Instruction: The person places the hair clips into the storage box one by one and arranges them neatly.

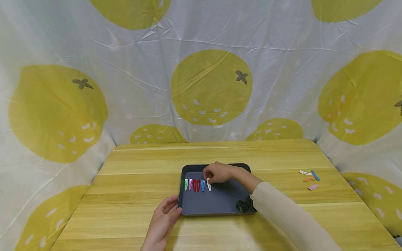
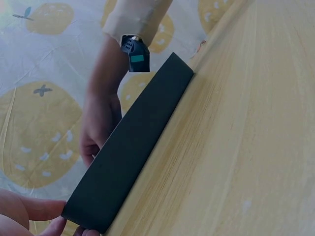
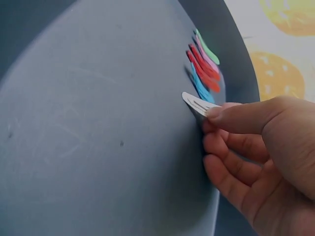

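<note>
My right hand [image 1: 218, 172] pinches a white snap hair clip [image 3: 197, 102] between thumb and forefinger, low over the floor of a dark grey tray [image 1: 216, 205]. To the clip's left is a side-by-side row: a green clip [image 1: 186, 184], a pink clip [image 1: 190, 184], two red clips [image 1: 194, 185] and a blue clip [image 1: 202, 185]. My left hand [image 1: 164, 218] grips the tray's near left corner, its thumb at the rim. In the left wrist view the tray's outer wall [image 2: 133, 142] hides the row of clips.
On the wooden table [image 1: 135, 174], right of the tray, lie several loose clips: a white clip [image 1: 305, 172], a blue clip [image 1: 315, 175], an orange clip [image 1: 309, 179] and a pink clip [image 1: 312, 187]. A lemon-print cloth [image 1: 276, 87] hangs around the table. A black wrist device [image 1: 245, 205] is on the right arm.
</note>
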